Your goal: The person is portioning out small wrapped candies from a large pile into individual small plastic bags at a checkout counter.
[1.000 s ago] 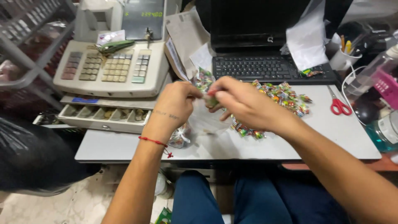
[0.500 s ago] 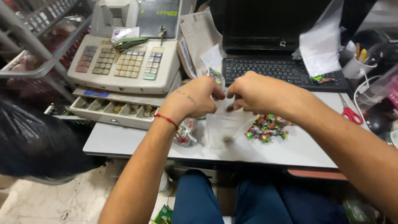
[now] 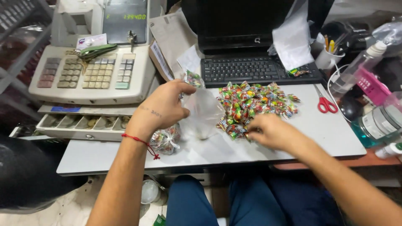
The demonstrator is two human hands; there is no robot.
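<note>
The left hand pinches open a clear plastic bag while the right hand closes on sweets at the six-o'clock edge of the bright wrapped candy pile; a tied candy pouch at eight o'clock, red-handled scissors at three.

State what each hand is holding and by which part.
The left hand holds a clear plastic bag up by its top edge. The right hand rests on the pile of wrapped candies; its grip cannot be told.

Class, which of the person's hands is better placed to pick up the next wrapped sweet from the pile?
Right. The right hand rests at the edge of the colourful pile of wrapped sweets, while the left hand is occupied holding the clear plastic bag.
</note>
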